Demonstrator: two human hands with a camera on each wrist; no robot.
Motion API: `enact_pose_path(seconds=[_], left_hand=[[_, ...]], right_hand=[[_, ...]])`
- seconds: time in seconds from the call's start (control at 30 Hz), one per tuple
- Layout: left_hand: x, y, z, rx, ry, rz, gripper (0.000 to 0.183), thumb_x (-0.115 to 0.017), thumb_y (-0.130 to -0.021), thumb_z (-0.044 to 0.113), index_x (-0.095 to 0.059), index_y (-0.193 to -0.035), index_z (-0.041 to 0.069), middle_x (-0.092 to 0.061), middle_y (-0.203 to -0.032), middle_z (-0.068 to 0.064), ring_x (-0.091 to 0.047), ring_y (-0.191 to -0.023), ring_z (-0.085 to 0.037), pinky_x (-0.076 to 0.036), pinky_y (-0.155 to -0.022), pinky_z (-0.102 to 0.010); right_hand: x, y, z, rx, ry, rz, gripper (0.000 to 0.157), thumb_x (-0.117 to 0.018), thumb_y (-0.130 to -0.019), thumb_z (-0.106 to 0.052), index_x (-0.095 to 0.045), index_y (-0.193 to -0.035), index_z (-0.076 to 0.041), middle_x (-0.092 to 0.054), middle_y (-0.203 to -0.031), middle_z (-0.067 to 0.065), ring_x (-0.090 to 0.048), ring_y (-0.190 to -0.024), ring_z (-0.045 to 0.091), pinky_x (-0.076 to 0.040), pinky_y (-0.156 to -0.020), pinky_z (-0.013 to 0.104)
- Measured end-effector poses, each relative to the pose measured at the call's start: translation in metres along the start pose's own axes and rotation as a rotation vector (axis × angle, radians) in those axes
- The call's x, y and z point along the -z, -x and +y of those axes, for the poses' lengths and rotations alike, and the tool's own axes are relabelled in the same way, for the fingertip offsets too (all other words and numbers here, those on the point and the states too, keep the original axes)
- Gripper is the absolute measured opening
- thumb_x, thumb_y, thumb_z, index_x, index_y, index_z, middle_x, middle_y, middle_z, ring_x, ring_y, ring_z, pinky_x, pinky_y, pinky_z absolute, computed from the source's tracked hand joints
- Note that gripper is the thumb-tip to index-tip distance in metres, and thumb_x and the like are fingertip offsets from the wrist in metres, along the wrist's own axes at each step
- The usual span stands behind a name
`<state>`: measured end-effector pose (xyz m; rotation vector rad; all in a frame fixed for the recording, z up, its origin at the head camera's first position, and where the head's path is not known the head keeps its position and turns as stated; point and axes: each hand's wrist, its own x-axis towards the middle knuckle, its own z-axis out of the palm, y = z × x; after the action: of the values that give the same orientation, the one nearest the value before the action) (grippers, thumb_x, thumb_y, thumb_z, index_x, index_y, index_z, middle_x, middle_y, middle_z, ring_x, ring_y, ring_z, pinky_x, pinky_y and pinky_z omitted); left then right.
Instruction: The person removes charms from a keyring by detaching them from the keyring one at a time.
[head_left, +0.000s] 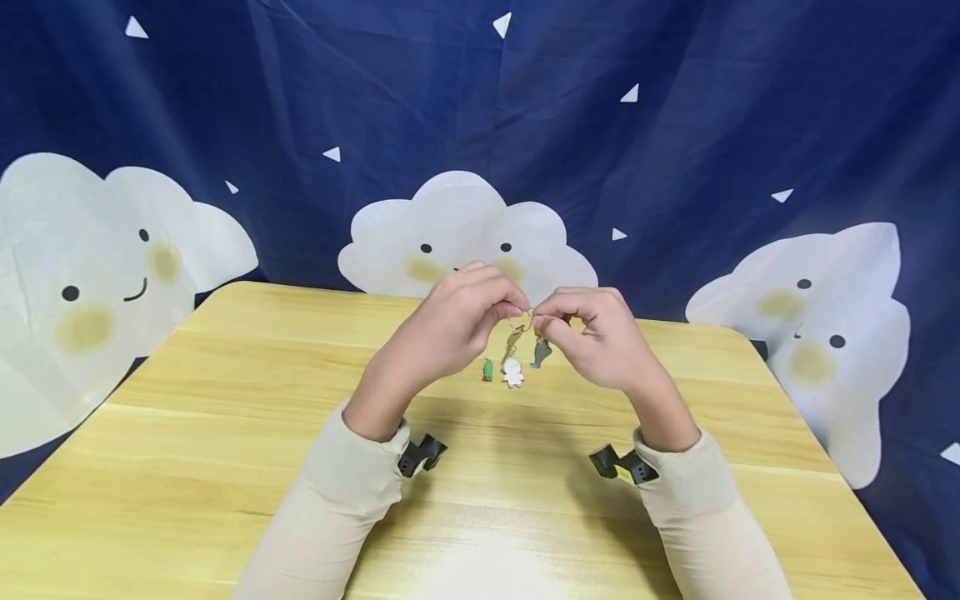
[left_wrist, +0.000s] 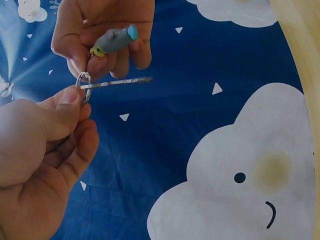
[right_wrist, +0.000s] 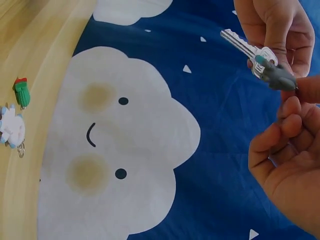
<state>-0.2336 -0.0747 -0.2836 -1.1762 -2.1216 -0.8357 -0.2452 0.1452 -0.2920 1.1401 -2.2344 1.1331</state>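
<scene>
Above the table, my left hand (head_left: 465,321) pinches a metal key ring (left_wrist: 84,86) between thumb and fingers. A silver key (right_wrist: 245,47) hangs from that ring. My right hand (head_left: 600,337) pinches a small grey figure charm (left_wrist: 114,41) with a blue tip, at its yellow end, close against the ring. Fingers hide whether the charm's link passes through the ring. On the tabletop below the hands lie a white figure charm (head_left: 513,373) and, to its left, a green cactus-like charm (right_wrist: 22,94) with a red base.
The light wooden table (head_left: 187,467) reaches back to a dark blue curtain (head_left: 480,100) printed with white clouds and triangles. A black wrist camera (head_left: 422,455) sits at the left cuff, and another camera (head_left: 624,464) at the right cuff.
</scene>
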Motion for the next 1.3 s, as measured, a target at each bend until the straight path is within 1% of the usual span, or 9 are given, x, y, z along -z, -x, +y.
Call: enact_pose_path(seconds=[0.07,0.13,0.3,0.4,0.5,0.6,0.73,1.03,1.3], left_hand=[[0.0005,-0.0004,0.0006,-0.002,0.007,0.002,0.005,-0.069,-0.096,0.002,-0.073,-0.096,0.003,-0.070,-0.092,-0.004,-0.060,-0.089,-0.020,-0.051,-0.082,-0.027],[0.0007,-0.0006,0.0004,0.001,0.025,0.021,0.005,-0.069,-0.097,0.004,-0.074,-0.098,0.003,-0.070,-0.092,-0.004,-0.059,-0.086,-0.019,-0.050,-0.079,-0.027],[-0.0005,-0.0002,-0.0009,0.046,0.091,0.065,0.007,-0.070,-0.097,0.009,-0.073,-0.100,0.003,-0.069,-0.089,-0.001,-0.058,-0.082,-0.013,-0.050,-0.073,-0.027],[-0.0003,-0.0002,-0.0009,0.068,0.107,0.061,0.007,-0.071,-0.097,0.009,-0.072,-0.100,0.003,-0.069,-0.089,-0.002,-0.060,-0.082,-0.013,-0.053,-0.075,-0.029],[0.0001,-0.0008,-0.0002,0.081,0.112,0.052,0.007,-0.069,-0.098,0.008,-0.071,-0.101,0.002,-0.070,-0.090,-0.004,-0.063,-0.082,-0.014,-0.055,-0.076,-0.029],[0.0005,-0.0013,0.0007,0.089,0.116,0.063,0.008,-0.067,-0.099,0.006,-0.070,-0.103,0.001,-0.071,-0.091,-0.005,-0.066,-0.083,-0.015,-0.055,-0.077,-0.028],[0.0010,-0.0008,0.0007,0.083,0.114,0.102,0.007,-0.068,-0.098,0.005,-0.069,-0.103,0.001,-0.071,-0.090,-0.006,-0.067,-0.083,-0.015,-0.056,-0.077,-0.029],[0.0022,-0.0008,-0.0005,0.013,0.090,0.148,0.005,-0.068,-0.097,0.004,-0.073,-0.099,0.003,-0.071,-0.092,-0.003,-0.059,-0.080,-0.013,-0.050,-0.071,-0.025],[0.0036,-0.0002,0.0004,-0.003,0.046,0.141,0.004,-0.070,-0.096,0.002,-0.074,-0.097,0.003,-0.071,-0.089,-0.004,-0.059,-0.081,-0.016,-0.050,-0.071,-0.028]], right_hand=[[0.0001,0.0003,-0.0001,-0.002,0.010,0.025,0.024,-0.062,-0.087,0.001,-0.075,-0.077,-0.016,-0.064,-0.072,-0.013,-0.051,-0.057,0.011,-0.039,-0.053,0.024],[-0.0001,0.0005,-0.0003,0.003,0.019,0.056,0.024,-0.063,-0.088,0.001,-0.075,-0.077,-0.016,-0.065,-0.072,-0.013,-0.052,-0.059,0.010,-0.040,-0.054,0.024],[-0.0012,0.0006,-0.0011,0.053,0.029,0.138,0.021,-0.062,-0.090,0.000,-0.076,-0.079,-0.013,-0.066,-0.073,-0.011,-0.055,-0.064,0.009,-0.040,-0.055,0.024],[-0.0018,0.0006,-0.0020,0.085,0.034,0.175,0.020,-0.062,-0.090,0.000,-0.076,-0.081,-0.011,-0.067,-0.074,-0.008,-0.054,-0.064,0.009,-0.041,-0.057,0.023],[-0.0026,0.0008,-0.0031,0.094,0.032,0.196,0.019,-0.063,-0.090,-0.001,-0.077,-0.082,-0.011,-0.066,-0.073,-0.008,-0.054,-0.064,0.009,-0.040,-0.058,0.022],[-0.0035,0.0008,-0.0036,0.091,0.026,0.200,0.019,-0.064,-0.090,-0.001,-0.078,-0.083,-0.012,-0.067,-0.072,-0.008,-0.054,-0.063,0.008,-0.040,-0.056,0.024],[-0.0041,0.0008,-0.0028,0.090,0.017,0.186,0.018,-0.064,-0.089,0.000,-0.077,-0.082,-0.011,-0.068,-0.073,-0.008,-0.055,-0.063,0.008,-0.041,-0.056,0.025],[-0.0051,0.0006,-0.0008,0.099,0.007,0.162,0.019,-0.062,-0.088,0.001,-0.076,-0.082,-0.010,-0.067,-0.071,-0.008,-0.056,-0.062,0.009,-0.042,-0.057,0.021],[-0.0070,0.0009,0.0006,0.097,0.028,0.137,0.019,-0.062,-0.088,0.001,-0.077,-0.082,-0.010,-0.064,-0.072,-0.010,-0.053,-0.061,0.009,-0.041,-0.056,0.022]])
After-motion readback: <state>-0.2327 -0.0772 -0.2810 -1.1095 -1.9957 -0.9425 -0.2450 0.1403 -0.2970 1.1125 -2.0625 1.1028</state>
